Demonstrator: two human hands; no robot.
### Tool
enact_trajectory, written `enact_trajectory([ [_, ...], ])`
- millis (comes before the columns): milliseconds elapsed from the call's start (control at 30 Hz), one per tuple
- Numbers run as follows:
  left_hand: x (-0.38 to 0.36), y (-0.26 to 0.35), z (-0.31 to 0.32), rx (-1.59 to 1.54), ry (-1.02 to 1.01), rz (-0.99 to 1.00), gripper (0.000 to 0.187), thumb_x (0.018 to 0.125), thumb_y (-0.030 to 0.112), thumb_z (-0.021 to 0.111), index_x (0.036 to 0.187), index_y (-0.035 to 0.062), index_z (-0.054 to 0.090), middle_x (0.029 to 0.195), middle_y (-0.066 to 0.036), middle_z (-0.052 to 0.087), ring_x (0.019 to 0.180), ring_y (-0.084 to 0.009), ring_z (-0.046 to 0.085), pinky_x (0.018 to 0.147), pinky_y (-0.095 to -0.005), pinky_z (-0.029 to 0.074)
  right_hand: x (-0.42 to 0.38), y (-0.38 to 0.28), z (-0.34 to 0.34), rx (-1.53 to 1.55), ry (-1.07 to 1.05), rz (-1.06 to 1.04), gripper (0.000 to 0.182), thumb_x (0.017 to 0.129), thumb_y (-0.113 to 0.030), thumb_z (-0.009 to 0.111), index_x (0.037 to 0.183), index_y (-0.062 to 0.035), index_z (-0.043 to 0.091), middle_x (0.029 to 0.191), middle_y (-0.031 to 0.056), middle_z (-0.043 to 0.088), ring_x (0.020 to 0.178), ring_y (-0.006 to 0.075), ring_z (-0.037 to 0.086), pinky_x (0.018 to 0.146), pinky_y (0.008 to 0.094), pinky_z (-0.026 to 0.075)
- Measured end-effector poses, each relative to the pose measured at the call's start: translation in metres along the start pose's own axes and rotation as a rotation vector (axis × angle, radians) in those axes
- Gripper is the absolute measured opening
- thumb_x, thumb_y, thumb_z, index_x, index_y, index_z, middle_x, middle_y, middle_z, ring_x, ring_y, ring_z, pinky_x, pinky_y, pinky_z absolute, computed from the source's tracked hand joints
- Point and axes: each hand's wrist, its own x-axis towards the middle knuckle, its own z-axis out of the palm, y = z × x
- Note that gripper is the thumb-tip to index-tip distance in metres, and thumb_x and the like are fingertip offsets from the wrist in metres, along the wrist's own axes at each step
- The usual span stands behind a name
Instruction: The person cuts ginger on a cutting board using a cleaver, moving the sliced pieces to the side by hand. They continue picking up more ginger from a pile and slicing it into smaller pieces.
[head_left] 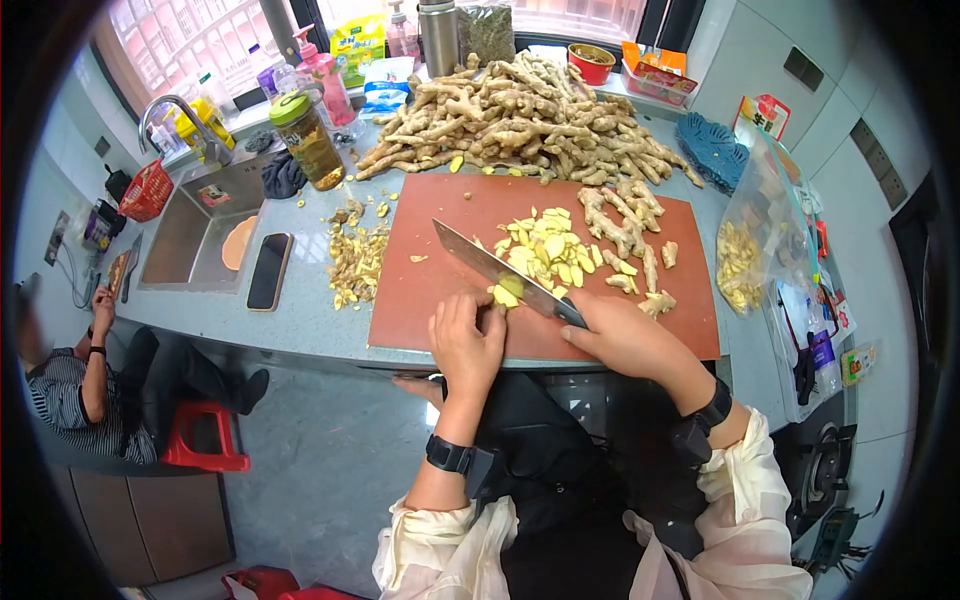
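Note:
On the reddish-brown cutting board [410, 290], my right hand [620, 335] is wrapped round the black handle of a large knife [490, 265], its blade pointing to the upper left. My left hand [468, 335] is at the board's front edge with its fingers bent beside the blade, pressing on a piece of ginger [505, 297] partly hidden by the knife. Sliced yellow ginger [550, 245] lies in a pile behind the blade. Uncut ginger roots [622, 225] rest on the board's right side.
Behind the board rises a big heap of ginger [530, 115]. Trimmings [358, 262], a phone [270, 271] and a sink [195, 240] are to the left, a jar [308, 145] further back. A plastic bag of slices [742, 265] stands right. A person [85, 390] sits far left.

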Motion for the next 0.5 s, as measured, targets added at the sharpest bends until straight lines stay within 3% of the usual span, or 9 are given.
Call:
enact_trajectory([
  [200,-0.001,0.001,0.000,-0.006,0.003,0.008,0.017,0.082,0.013,0.079,0.095,0.0092,0.068,0.100,-0.004,0.072,0.092,-0.0261,0.064,0.081,-0.0392,0.044,0.021,-0.021,0.006,0.017,-0.006,0.082,0.034,0.100,-0.028,0.065,0.117,0.0008,0.056,0.109,0.0290,0.068,0.104,0.0474,0.065,0.088,0.0524,0.050],
  [333,-0.001,-0.001,-0.001,-0.019,0.003,0.019,0.018,0.082,0.013,0.079,0.095,0.0091,0.068,0.101,-0.004,0.072,0.092,-0.0263,0.064,0.081,-0.0394,0.044,0.018,0.002,0.019,0.030,0.056,0.041,0.034,0.099,-0.027,0.065,0.117,0.0006,0.057,0.108,0.0284,0.068,0.103,0.0477,0.065,0.088,0.0516,0.050],
  [433,-0.001,0.001,-0.002,-0.013,-0.003,0.008,0.018,0.082,0.013,0.079,0.095,0.0093,0.067,0.101,-0.003,0.072,0.092,-0.0261,0.064,0.080,-0.0395,0.044,0.004,0.017,0.019,0.069,0.120,-0.088,0.033,0.099,-0.026,0.065,0.117,0.0005,0.058,0.102,0.0248,0.069,0.096,0.0414,0.068,0.084,0.0475,0.052],
  [500,-0.001,0.000,-0.002,-0.007,0.001,0.009,0.018,0.082,0.013,0.079,0.094,0.0094,0.067,0.099,-0.003,0.072,0.092,-0.0262,0.064,0.080,-0.0397,0.044,-0.009,0.010,0.008,0.190,0.081,-0.073,0.031,0.099,-0.024,0.065,0.118,-0.0004,0.059,0.092,0.0186,0.068,0.081,0.0310,0.068,0.073,0.0423,0.053],
])
